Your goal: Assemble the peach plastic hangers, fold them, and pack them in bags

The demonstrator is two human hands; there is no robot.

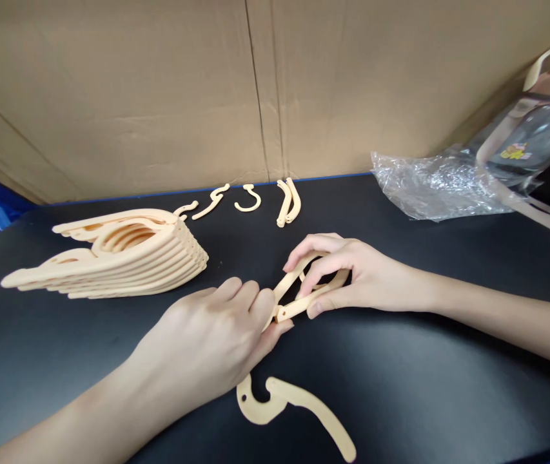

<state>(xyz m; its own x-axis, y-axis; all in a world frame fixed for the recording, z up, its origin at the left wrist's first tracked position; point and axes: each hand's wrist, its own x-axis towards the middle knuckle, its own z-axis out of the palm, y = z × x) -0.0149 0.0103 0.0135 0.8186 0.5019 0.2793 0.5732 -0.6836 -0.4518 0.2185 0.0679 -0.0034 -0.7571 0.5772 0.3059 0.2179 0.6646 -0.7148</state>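
Both hands are on a cream plastic clothes hanger [284,309], made of curved pieces, just above the black tabletop. My left hand [221,322] is closed around its near left end, and the fingers cover most of that end. With thumb and fingertips my right hand [347,274] pinches the curved part on the right. A small hole shows in the piece between the hands. Below my left wrist lies a loose cream hanger arm [313,403] with a hooked end and a small hole; the hand partly covers its upper tip.
A stack of similar cream hangers [158,264] lies at the left. Towards the back are a loose hook [255,200], narrow curved pieces [288,203] and notched arms [211,201]. Crumpled clear plastic [434,187] and a strapped bottle [540,135] are at right. Cardboard [168,90] stands behind.
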